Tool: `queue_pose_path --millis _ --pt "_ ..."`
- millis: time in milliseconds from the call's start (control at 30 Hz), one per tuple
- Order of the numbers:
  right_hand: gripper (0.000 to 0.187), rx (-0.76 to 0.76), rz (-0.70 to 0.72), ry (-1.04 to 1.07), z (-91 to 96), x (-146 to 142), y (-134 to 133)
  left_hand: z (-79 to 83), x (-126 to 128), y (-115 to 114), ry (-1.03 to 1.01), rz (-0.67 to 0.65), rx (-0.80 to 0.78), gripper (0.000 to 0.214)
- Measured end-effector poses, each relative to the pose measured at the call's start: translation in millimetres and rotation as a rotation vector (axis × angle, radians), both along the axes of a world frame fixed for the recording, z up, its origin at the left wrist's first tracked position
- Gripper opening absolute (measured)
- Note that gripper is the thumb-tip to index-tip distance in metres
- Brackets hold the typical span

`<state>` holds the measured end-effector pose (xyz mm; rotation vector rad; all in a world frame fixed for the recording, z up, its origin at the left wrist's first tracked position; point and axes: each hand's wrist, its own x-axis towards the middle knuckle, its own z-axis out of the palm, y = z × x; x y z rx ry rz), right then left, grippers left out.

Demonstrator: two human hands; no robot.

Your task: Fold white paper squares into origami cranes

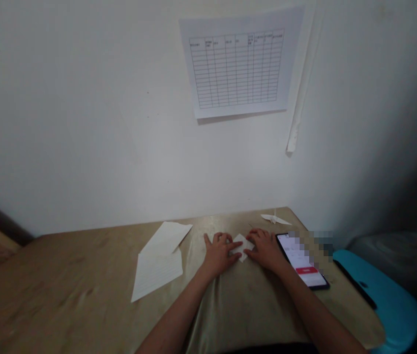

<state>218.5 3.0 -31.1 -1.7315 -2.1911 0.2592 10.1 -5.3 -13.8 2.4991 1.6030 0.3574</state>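
Observation:
A small folded white paper (243, 245) lies on the tan table (64, 285) between my two hands. My left hand (220, 251) rests on the table with fingers curled and the index finger stretched across the paper's left edge. My right hand (265, 247) presses its bent fingers on the paper's right side. Both hands pin the paper to the tabletop.
Loose white sheets (160, 259) lie left of my hands. A lit phone (302, 261) lies right of my right hand. A folded paper crane (275, 218) sits near the wall. A blue stool (381, 295) stands at the right. A printed table sheet (238, 69) hangs on the wall.

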Motion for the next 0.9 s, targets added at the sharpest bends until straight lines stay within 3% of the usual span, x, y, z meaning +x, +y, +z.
queue_pose_path --millis 700,767,900 --pt "0.070 -0.054 0.055 0.036 3.0 2.8 -7.1 -10.1 -3.0 3.3 -0.016 -0.009 0.019 0.041" --pt "0.067 -0.052 0.057 0.057 1.4 4.1 -4.9 -12.7 -3.8 3.6 -0.023 -0.011 0.030 0.041" --pt "0.043 -0.038 0.033 0.119 -0.3 6.0 0.4 -15.3 -4.9 3.3 -0.031 -0.021 0.042 0.040"
